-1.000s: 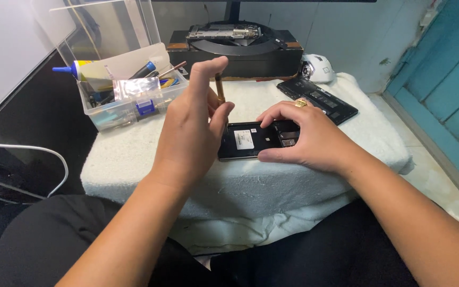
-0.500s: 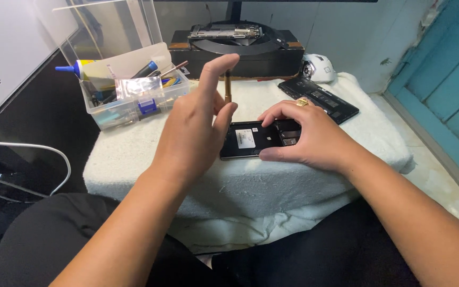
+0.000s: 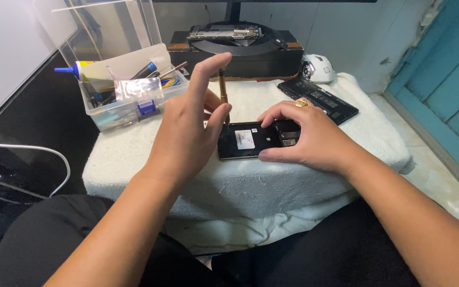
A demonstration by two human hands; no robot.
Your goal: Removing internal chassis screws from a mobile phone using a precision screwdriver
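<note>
Where opened, phone (image 3: 251, 141) black inside

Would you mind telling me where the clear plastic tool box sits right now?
In the head view, the clear plastic tool box sits at the left rear of the white towel, just left of the raised left hand.

Right hand (image 3: 309, 135) covers the opened phone's (image 3: 245, 141) right end; left hand (image 3: 187, 133) hides the screwdriver's (image 3: 222, 90) lower shaft, centre frame.

Bare forearms, gold ring (image 3: 301, 103), seemingly black trousers (image 3: 43, 234).
</note>
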